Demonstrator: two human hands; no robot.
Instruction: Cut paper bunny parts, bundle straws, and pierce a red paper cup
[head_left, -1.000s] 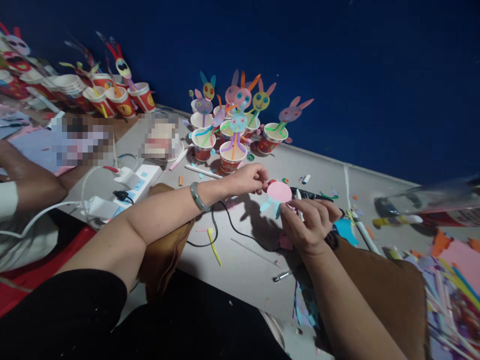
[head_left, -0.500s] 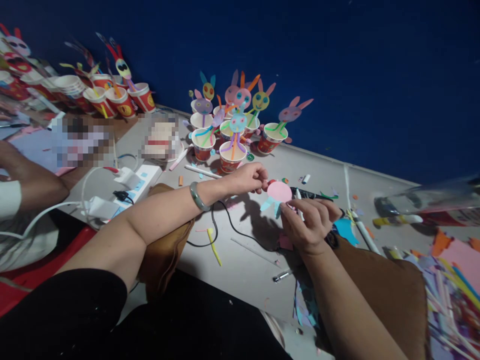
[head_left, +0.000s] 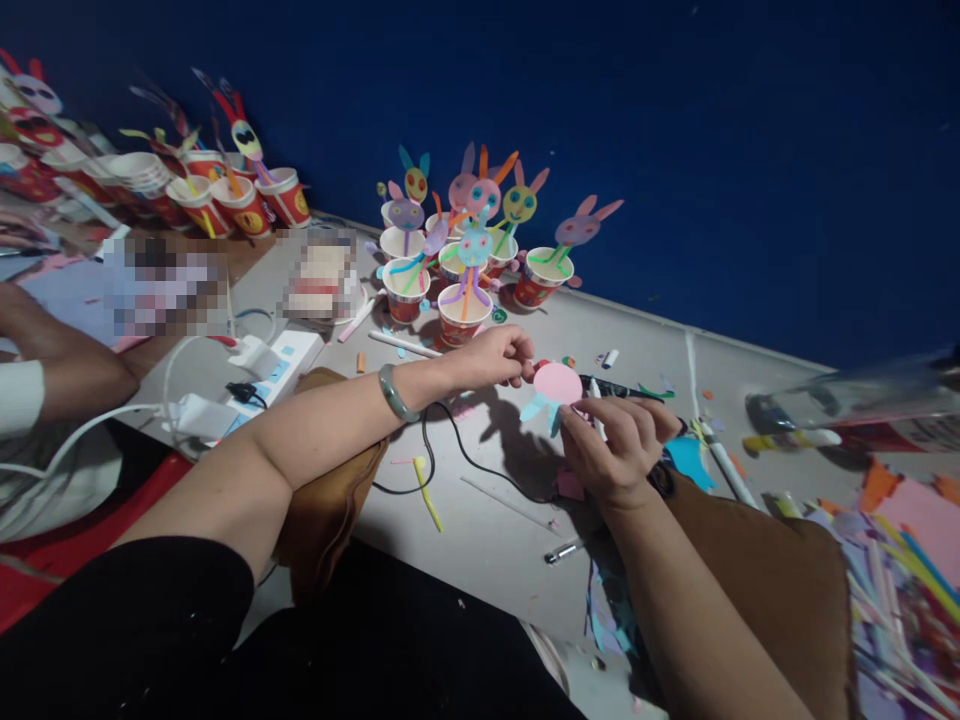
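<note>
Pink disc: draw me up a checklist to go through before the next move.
1. Right hand has hold of the pink disc piece: ok, pinched at the fingertips.
2. Both blue tabs in place: ok, two show at the disc's lower edge.
3. Tabs firmly fixed: cannot tell, the joint is too small to judge.
4. Left hand gripping the disc: cannot tell, its fingertips are close by the edge.
5. Both sides of the disc in view: not ok, only a plain pink side shows.
6. Front cup upright: ok, standing just behind the left hand.
</note>
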